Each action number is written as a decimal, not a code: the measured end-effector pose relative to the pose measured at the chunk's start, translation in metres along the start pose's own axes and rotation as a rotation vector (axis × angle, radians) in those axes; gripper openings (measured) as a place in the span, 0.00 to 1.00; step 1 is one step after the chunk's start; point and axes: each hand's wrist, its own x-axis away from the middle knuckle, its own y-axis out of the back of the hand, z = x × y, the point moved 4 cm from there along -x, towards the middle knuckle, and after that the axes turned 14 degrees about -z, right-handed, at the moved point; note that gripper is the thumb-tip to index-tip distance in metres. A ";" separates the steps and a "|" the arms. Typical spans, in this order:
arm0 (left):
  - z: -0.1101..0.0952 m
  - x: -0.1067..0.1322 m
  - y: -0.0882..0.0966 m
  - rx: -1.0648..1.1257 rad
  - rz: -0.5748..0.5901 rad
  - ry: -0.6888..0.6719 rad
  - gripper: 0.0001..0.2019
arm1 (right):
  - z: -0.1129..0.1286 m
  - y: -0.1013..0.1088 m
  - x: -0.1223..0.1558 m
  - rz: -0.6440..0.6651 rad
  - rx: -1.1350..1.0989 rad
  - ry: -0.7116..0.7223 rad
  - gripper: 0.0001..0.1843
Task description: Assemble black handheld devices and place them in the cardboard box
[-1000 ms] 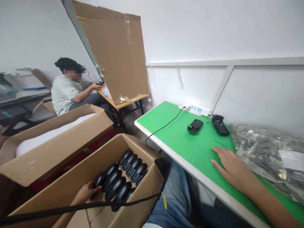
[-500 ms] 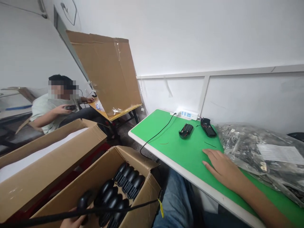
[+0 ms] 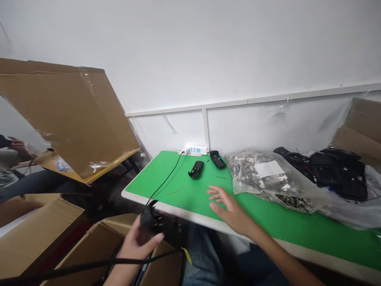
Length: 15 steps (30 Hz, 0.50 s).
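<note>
My left hand (image 3: 137, 241) grips a black mouse-shaped shell (image 3: 151, 220), lifted above the open cardboard box (image 3: 98, 246) beside my knee. My right hand (image 3: 228, 204) hovers open, fingers spread, just over the green table (image 3: 184, 190) near its front edge. Two black shell halves lie further back: one open shell (image 3: 196, 169) and another piece (image 3: 217, 159) next to the white power strip (image 3: 195, 150).
A clear bag of small metal parts (image 3: 268, 178) lies right of my right hand, with black parts (image 3: 339, 171) in plastic beyond it. A large cardboard sheet (image 3: 59, 115) leans on a bench at left. Another person's hand (image 3: 18, 145) shows at far left. A black cable (image 3: 165, 180) trails off the table.
The view has swung right. My left hand has lifted a black shell out of the box toward the table. My right hand has risen off the table, fingers spread.
</note>
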 end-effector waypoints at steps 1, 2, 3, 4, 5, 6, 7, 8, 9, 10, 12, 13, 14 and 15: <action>-0.020 0.002 -0.034 0.089 0.126 -0.030 0.36 | 0.006 -0.003 0.007 0.009 -0.135 -0.051 0.35; -0.039 0.004 -0.064 0.159 0.237 -0.096 0.34 | 0.010 -0.003 0.012 -0.006 -0.245 -0.092 0.35; -0.057 0.007 -0.091 0.227 0.358 -0.192 0.34 | 0.013 0.000 0.017 -0.042 -0.324 -0.121 0.35; -0.072 0.009 -0.114 0.291 0.488 -0.278 0.32 | 0.015 0.005 0.021 -0.098 -0.367 -0.137 0.34; -0.084 0.011 -0.133 0.354 0.587 -0.373 0.30 | 0.016 0.014 0.025 -0.167 -0.380 -0.139 0.33; -0.093 0.012 -0.148 0.386 0.679 -0.444 0.28 | 0.016 0.023 0.028 -0.236 -0.374 -0.128 0.32; -0.100 0.013 -0.159 0.419 0.732 -0.509 0.27 | 0.015 0.033 0.030 -0.296 -0.360 -0.107 0.30; -0.107 0.013 -0.168 0.448 0.786 -0.572 0.26 | 0.015 0.043 0.033 -0.342 -0.348 -0.080 0.28; -0.113 0.014 -0.176 0.471 0.832 -0.629 0.24 | 0.016 0.051 0.036 -0.378 -0.338 -0.053 0.26; -0.118 0.015 -0.181 0.483 0.867 -0.681 0.23 | 0.016 0.059 0.040 -0.404 -0.330 -0.028 0.24; -0.126 0.017 -0.191 0.483 0.919 -0.764 0.21 | 0.016 0.070 0.045 -0.433 -0.309 0.010 0.20; -0.129 0.018 -0.195 0.470 0.937 -0.797 0.21 | 0.017 0.074 0.047 -0.437 -0.296 0.022 0.19; -0.130 0.017 -0.199 0.450 0.944 -0.832 0.22 | 0.017 0.078 0.049 -0.440 -0.277 0.031 0.19; -0.129 0.015 -0.203 0.416 0.939 -0.867 0.24 | 0.018 0.083 0.050 -0.450 -0.248 0.037 0.19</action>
